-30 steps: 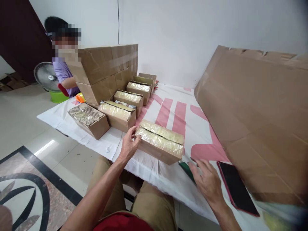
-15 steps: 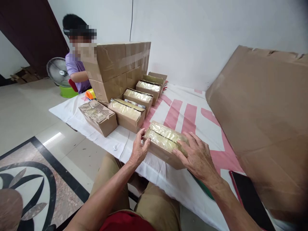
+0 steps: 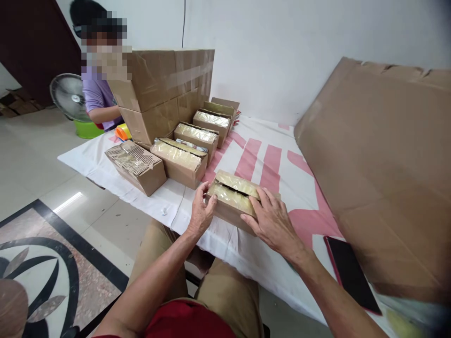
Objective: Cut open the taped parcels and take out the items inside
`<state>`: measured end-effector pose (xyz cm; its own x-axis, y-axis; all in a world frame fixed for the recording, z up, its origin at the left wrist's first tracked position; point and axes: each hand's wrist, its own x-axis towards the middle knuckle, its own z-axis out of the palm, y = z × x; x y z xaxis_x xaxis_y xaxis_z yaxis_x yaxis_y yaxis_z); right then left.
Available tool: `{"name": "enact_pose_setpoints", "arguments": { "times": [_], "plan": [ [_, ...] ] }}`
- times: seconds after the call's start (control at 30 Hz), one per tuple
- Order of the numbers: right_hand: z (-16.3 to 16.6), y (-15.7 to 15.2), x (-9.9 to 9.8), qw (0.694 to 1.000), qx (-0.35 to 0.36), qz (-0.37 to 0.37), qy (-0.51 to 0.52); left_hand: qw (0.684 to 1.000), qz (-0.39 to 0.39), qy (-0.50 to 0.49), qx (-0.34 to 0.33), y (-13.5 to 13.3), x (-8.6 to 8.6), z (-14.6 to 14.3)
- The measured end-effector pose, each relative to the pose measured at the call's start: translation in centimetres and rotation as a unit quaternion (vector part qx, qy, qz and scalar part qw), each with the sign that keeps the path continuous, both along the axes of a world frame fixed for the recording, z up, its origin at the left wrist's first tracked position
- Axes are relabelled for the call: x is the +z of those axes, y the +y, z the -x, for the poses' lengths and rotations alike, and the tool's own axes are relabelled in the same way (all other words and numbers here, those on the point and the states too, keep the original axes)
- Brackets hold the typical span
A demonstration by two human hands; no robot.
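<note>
A small cardboard box (image 3: 230, 199) with tape-covered top flaps lies on the white and pink cloth (image 3: 268, 164) near the table's front edge. My left hand (image 3: 200, 213) grips its left end, fingers curled round the corner. My right hand (image 3: 273, 223) lies over the box's right part, fingers spread on the top and side. The box's right end is hidden under that hand.
A row of several similar taped boxes (image 3: 179, 159) runs back along the left. Behind it stands a big carton (image 3: 165, 94), with a person in a purple shirt (image 3: 97, 96) beyond. A large flat cardboard sheet (image 3: 380, 159) leans at right. A dark phone (image 3: 350, 274) lies by it. A fan (image 3: 68, 96) stands on the floor.
My right hand left the table near the phone and came to rest on the small box. The left hand stayed on the box's left end. The box shifted slightly.
</note>
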<state>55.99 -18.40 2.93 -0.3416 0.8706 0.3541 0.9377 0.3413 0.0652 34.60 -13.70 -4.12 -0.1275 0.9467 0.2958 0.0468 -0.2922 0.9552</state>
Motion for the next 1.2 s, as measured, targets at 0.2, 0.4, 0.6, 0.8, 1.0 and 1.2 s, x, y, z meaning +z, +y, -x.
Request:
{"name": "enact_pose_setpoints", "arguments": {
  "times": [0.2,0.4,0.6,0.8,1.0,1.2],
  "plan": [
    [-0.4,1.4,0.3,0.996,-0.009,0.041,0.073,0.993,0.040,-0.056,-0.092,-0.2,-1.4,0.7],
    [1.2,-1.3,3.4,0.998,0.008,-0.054,0.039,0.991,0.064,-0.067,-0.096,0.3,-1.2,1.6],
    [2.2,-6.8,3.5,0.994,0.100,0.020,-0.026,0.993,0.067,-0.076,-0.054,-0.7,1.1,5.6],
    [0.3,-5.5,2.6,0.984,0.120,0.054,0.117,0.992,0.036,0.075,-0.096,-1.4,4.1,4.8],
    [-1.0,-1.5,3.6,0.996,0.024,0.066,0.046,0.980,0.012,0.179,-0.088,-2.0,3.3,2.5],
    [-1.3,2.8,3.4,0.994,-0.068,0.040,-0.070,0.979,-0.014,0.195,-0.051,-2.6,2.5,1.2]
  ]
}}
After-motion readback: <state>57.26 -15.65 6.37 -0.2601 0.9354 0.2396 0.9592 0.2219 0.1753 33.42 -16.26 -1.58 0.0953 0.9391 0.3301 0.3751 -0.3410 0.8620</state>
